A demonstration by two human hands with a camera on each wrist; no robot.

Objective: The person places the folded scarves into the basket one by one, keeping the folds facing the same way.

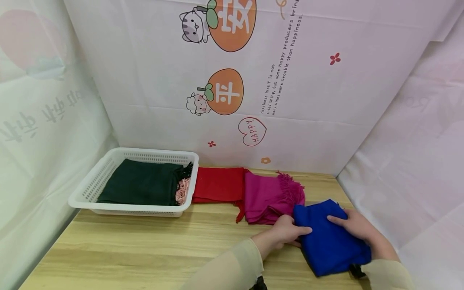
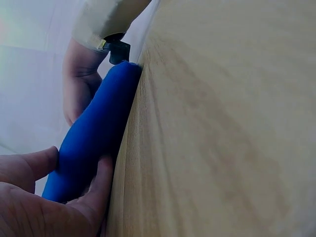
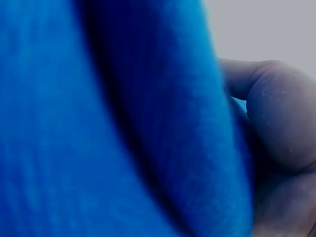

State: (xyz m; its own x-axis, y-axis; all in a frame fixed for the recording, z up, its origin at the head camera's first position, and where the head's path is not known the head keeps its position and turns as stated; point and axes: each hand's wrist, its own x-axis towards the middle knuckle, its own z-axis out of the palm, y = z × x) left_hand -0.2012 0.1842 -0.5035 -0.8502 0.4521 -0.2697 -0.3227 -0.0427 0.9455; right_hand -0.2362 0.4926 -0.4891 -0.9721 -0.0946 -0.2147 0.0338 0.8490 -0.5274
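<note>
Blue scarf (image 1: 328, 237) gripped by both hands' fingers (image 1: 302, 230) on the table (image 1: 145, 249); green scarf (image 1: 139, 187) already in basket (image 1: 88, 191), red (image 1: 217, 185) and magenta (image 1: 268, 197) ones left out.

A white basket (image 1: 95, 186) stands at the far left of the wooden surface (image 1: 145, 249), holding a dark green folded cloth (image 1: 141, 187) and what looks like a pink fringe (image 1: 183, 190). Right of it lie a red scarf (image 1: 217, 184) and a magenta fringed scarf (image 1: 270, 195), touching.
</note>
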